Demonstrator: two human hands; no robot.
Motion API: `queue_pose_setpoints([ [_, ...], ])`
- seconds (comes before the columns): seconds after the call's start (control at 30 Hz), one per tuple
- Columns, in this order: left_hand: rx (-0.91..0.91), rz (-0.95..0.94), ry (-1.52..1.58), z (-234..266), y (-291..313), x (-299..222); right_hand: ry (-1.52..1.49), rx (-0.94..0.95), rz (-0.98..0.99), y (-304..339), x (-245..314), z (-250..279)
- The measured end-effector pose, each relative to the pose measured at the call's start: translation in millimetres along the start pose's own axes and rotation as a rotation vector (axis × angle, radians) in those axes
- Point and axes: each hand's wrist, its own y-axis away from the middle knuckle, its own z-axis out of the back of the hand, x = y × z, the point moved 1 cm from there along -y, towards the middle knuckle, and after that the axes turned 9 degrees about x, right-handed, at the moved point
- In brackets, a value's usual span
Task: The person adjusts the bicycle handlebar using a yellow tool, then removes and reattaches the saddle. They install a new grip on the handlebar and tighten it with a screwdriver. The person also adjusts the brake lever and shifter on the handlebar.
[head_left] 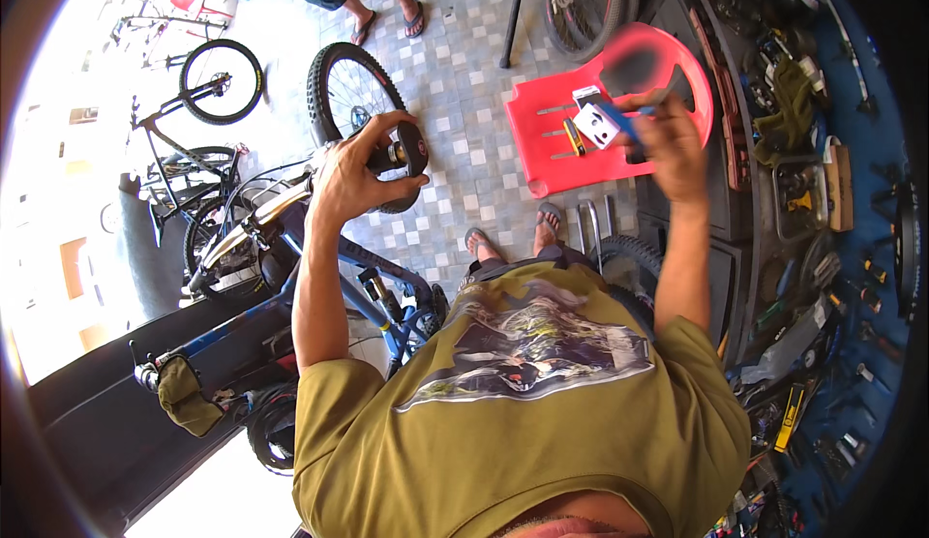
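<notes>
My left hand is closed around a black round part with a brass-coloured section, gripped between thumb and fingers. It is beside the handlebar of a blue bicycle. Smeared by motion, my right hand is closed on a blue object whose kind I cannot make out. That hand is over a red plastic chair. A white card with dark holes and a yellow-and-black tool are on the seat. Beyond the right hand is a blurred red-and-black round thing.
A dark cabinet and a workbench crowded with tools line the right side. Far ahead another person's legs in sandals show. A loose wheel is beyond the chair, and more bicycles are at the left.
</notes>
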Motion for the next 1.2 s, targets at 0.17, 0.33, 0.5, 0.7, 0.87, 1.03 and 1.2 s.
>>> queue_pose_setpoints([
  [0.17,-0.01,-0.039,-0.006,0.9,2.8,6.5,0.182,0.341,0.111,-46.4,-14.0,-104.8],
  [0.33,0.037,0.006,-0.019,10.7,6.7,7.1,0.536,0.42,0.278,-65.9,-5.6,-149.0],
  [0.5,0.048,0.012,-0.006,14.6,7.1,7.4,0.523,0.407,0.257,-66.8,-9.7,-159.1],
  [0.7,0.03,-0.01,-0.019,15.6,5.1,12.1,0.579,0.436,0.331,-68.5,-8.0,-162.7],
  [0.87,0.046,0.018,-0.033,18.1,1.1,11.4,0.669,0.417,0.574,-79.8,1.9,-164.3],
  [1.03,0.052,0.013,-0.029,17.7,-5.8,8.8,0.304,0.238,-0.173,-75.8,2.0,-173.6],
  [1.2,0.008,-0.035,-0.008,14.1,-11.3,9.5,0.409,0.377,0.061,-77.9,-10.2,-156.8],
])
